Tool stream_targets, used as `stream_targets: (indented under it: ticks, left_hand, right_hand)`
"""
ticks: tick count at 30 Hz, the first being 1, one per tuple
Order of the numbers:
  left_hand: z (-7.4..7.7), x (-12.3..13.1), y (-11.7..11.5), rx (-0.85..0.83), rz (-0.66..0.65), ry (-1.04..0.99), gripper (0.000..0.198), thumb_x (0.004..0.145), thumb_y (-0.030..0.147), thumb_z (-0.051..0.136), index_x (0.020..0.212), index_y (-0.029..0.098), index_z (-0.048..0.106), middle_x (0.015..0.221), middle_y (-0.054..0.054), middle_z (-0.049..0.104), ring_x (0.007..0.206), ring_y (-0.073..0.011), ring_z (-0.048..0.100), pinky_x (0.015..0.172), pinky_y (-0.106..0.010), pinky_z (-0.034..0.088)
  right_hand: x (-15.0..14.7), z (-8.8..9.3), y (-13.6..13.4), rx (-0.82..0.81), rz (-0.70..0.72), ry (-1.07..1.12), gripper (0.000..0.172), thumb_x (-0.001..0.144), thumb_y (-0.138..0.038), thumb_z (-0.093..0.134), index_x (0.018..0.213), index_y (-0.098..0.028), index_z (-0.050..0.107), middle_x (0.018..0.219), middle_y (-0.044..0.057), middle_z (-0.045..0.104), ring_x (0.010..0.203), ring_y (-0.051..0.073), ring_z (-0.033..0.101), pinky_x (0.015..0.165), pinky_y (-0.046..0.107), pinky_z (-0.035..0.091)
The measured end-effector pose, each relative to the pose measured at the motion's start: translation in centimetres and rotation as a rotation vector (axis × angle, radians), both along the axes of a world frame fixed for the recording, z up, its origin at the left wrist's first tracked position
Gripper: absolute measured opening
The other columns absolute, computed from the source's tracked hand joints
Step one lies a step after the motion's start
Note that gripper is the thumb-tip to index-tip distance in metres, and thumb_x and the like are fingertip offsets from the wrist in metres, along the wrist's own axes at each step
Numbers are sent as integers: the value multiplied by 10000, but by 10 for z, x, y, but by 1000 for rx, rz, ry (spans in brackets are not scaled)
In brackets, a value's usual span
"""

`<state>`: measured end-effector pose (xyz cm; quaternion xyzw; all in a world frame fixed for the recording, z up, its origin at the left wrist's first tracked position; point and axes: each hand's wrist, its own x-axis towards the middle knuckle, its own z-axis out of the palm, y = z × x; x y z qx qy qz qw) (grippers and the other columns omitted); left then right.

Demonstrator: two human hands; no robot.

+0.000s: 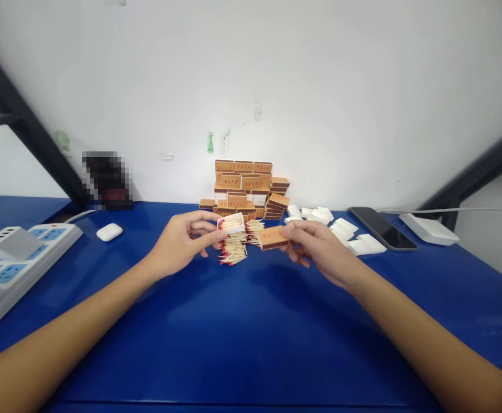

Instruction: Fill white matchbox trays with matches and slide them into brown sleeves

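My left hand (184,241) pinches a white matchbox tray (232,223) filled with red-tipped matches, thumb below and fingers above. My right hand (317,246) grips an orange matchbox sleeve (272,237) just right of the tray, a small gap between them. Both are held a little above a loose pile of matches (235,250) lying on the blue table (242,338). Behind the pile, against the white wall, stands a stack of orange matchboxes (246,186).
Several white empty trays (345,230) lie right of the stack. A dark phone (382,228) and a white box with a cable (429,228) sit at far right. At left are a white power strip (14,258), a white earbud case (109,232) and a blurred dark object (106,180).
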<state>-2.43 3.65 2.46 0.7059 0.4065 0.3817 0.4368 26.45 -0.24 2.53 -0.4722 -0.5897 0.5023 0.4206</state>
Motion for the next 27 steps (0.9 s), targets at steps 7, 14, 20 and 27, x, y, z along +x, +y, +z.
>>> stream_targets:
  ticks: [7, 14, 20, 27]
  left_hand:
    - [-1, 10, -14, 23, -4, -16, 485, 834, 483, 825, 1174, 169, 679, 981, -81, 811, 792, -208, 767, 572, -261, 603]
    - [-2, 18, -31, 153, 0, 153, 455, 842, 519, 814, 1141, 189, 719, 860, -16, 783, 704, -136, 670, 619, -246, 523]
    - [-6, 17, -31, 187, -48, 216, 411, 852, 516, 807, 1124, 215, 739, 804, 24, 747, 641, -109, 620, 593, -226, 490]
    - [-2, 11, -31, 420, -176, 641, 713, 677, 748, 823, 1126, 200, 738, 760, 16, 671, 611, -152, 584, 561, -277, 393]
  right_hand:
    - [-20, -5, -16, -81, 303, -205, 398, 947, -589, 643, 848, -204, 653, 786, 25, 718, 516, 106, 547, 430, 241, 394]
    - [-13, -5, -20, 288, 152, -529, 282, 930, -446, 731, 1052, -226, 602, 926, 17, 691, 696, 142, 586, 619, 291, 468]
    - [-12, -5, -18, 279, 185, -265, 431, 905, -419, 774, 1275, -263, 617, 1011, 11, 677, 699, 124, 605, 617, 284, 510]
    - [-3, -5, -5, 261, 119, -237, 416, 854, -434, 818, 1186, -225, 678, 933, 17, 685, 646, 121, 588, 561, 289, 514]
